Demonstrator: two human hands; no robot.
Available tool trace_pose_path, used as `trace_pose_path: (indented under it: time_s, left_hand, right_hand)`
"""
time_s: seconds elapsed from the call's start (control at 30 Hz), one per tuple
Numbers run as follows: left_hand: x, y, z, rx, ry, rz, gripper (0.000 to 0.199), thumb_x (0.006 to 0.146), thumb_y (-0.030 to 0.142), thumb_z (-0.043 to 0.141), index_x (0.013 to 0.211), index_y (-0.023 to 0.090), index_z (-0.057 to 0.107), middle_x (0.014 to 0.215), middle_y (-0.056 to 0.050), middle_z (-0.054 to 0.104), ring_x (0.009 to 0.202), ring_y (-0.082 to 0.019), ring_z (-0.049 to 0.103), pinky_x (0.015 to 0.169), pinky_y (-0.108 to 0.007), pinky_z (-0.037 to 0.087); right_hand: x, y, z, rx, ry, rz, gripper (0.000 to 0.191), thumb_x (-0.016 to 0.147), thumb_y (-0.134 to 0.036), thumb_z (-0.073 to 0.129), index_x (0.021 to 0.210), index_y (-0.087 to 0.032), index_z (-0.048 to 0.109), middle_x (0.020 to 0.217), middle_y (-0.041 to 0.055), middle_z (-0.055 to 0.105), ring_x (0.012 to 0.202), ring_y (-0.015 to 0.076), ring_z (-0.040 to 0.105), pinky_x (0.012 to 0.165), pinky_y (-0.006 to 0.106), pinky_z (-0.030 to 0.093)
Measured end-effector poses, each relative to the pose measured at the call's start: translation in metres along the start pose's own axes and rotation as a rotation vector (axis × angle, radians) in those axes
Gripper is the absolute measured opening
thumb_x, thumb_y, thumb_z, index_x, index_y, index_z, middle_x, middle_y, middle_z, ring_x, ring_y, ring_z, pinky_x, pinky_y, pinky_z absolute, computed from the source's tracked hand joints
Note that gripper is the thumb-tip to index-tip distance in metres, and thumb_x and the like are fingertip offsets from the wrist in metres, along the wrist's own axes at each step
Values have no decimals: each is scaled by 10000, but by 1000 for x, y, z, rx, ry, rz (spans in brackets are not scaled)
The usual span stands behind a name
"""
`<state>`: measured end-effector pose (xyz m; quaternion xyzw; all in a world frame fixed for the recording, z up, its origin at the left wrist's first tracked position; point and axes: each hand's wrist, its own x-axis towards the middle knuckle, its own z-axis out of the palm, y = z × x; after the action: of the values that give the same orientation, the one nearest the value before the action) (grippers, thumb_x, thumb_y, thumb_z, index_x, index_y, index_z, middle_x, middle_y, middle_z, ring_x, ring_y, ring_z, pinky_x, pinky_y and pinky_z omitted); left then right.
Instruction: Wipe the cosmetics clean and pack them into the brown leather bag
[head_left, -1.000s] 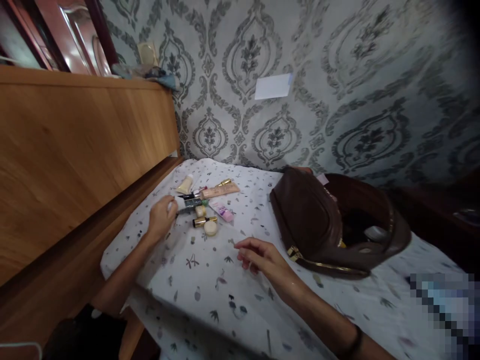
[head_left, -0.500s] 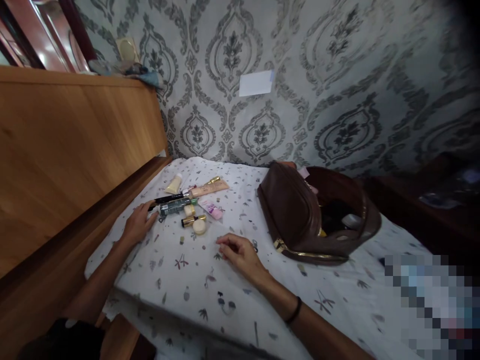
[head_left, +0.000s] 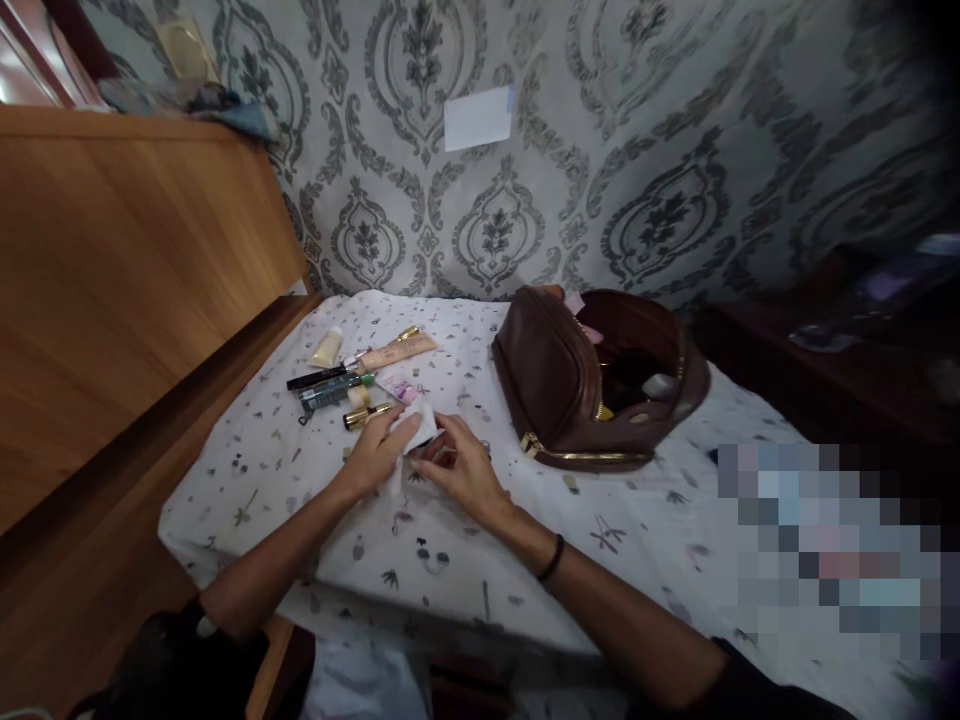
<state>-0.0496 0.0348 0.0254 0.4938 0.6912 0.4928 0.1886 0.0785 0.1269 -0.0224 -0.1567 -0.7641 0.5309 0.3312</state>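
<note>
Largest first: grey damask-patterned wall (head_left: 495, 230) at the back; wooden panel (head_left: 135, 280) along the left; table (head_left: 255, 470) under a white printed cloth. Brown handbag (head_left: 544, 370) lies on the table, right of centre, mouth unzipped, several items visible inside. Left hand (head_left: 375, 455): grip pinching a white tissue-like piece (head_left: 420, 425) between thumb and fingers, just above the near part of the cloth. Right hand (head_left: 469, 475): fingers curled close to the same piece; cannot tell whether this grip is closed on anything. The piece sits between the two hands, left of the handbag. White card (head_left: 478, 118) against the wall. Cosmetics grouped beyond the left hand: peach tube (head_left: 397, 351), dark green-capped tube (head_left: 330, 392), slim black stick (head_left: 319, 378) alongside it, cream tube (head_left: 325, 347), pink-and-white tube (head_left: 396, 388), black-and-gold lipstick (head_left: 364, 416) just beside the left hand, small yellowish jar (head_left: 358, 396).
</note>
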Motion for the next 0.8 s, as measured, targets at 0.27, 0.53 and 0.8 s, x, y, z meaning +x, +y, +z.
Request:
trace_pose_path:
  time_s: [0.27, 0.53, 0.8]
  left_hand:
    - [28, -25, 32, -172, 70, -86, 457, 899, 572, 427, 633, 201, 466, 602, 24, 461, 601, -143, 437, 581, -264, 375]
    - [23, -26, 34, -82, -31, 55, 353, 928, 508, 454, 902, 177, 574, 826, -13, 602, 783, -168, 546, 719, -267, 445]
    - [15, -16, 39, 22, -109, 120, 305, 944, 442, 440, 913, 173, 581, 857, -27, 620, 833, -185, 567, 770, -296, 443]
  right_hand:
    - [9, 9, -15, -13, 170, 7, 454, 717, -275, 766, 1142, -193, 631, 1049, 69, 633, 913, 204, 614, 825, 333, 511]
    - [15, 13, -20, -185, 242, 57, 406, 675, -190, 747, 1067, -176, 642, 970, 60, 634, 862, 210, 606, 775, 331, 510]
    - [1, 4, -18, -472, 104, -63, 409, 747, -52, 572, 1133, -185, 586, 1040, 79, 568, 924, 224, 589, 788, 330, 501]
